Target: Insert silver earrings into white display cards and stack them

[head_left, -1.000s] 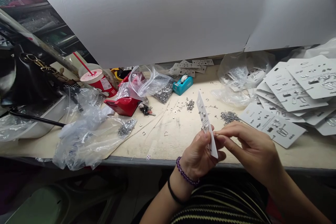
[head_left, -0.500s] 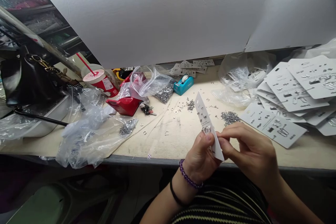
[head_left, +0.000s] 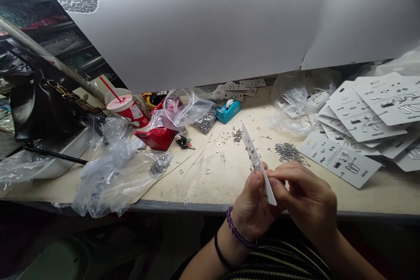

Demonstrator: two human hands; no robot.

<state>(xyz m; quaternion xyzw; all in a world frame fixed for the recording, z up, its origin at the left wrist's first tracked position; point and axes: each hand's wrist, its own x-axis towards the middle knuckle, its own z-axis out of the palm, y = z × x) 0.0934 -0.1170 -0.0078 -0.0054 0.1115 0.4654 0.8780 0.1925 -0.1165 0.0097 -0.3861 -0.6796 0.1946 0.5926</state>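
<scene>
Left of the left hand (head_left: 252,207): red box (head_left: 156,138), teal tape dispenser (head_left: 226,111) | at the hand: white earring card (head_left: 253,156) pinched upright, tilted, studs in its upper holes, hoop (head_left: 255,167) by the thumb, lower part bare | right hand (head_left: 303,197): fingertips pressed together at the card's edge, any held piece unclear | right of it: silver findings (head_left: 288,152), stacked filled cards (head_left: 337,159)

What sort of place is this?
Probably a small jewellery workshop: white earring cards stacked on the bench, heaps of loose metal earring parts, and a left hand holding one card.
</scene>
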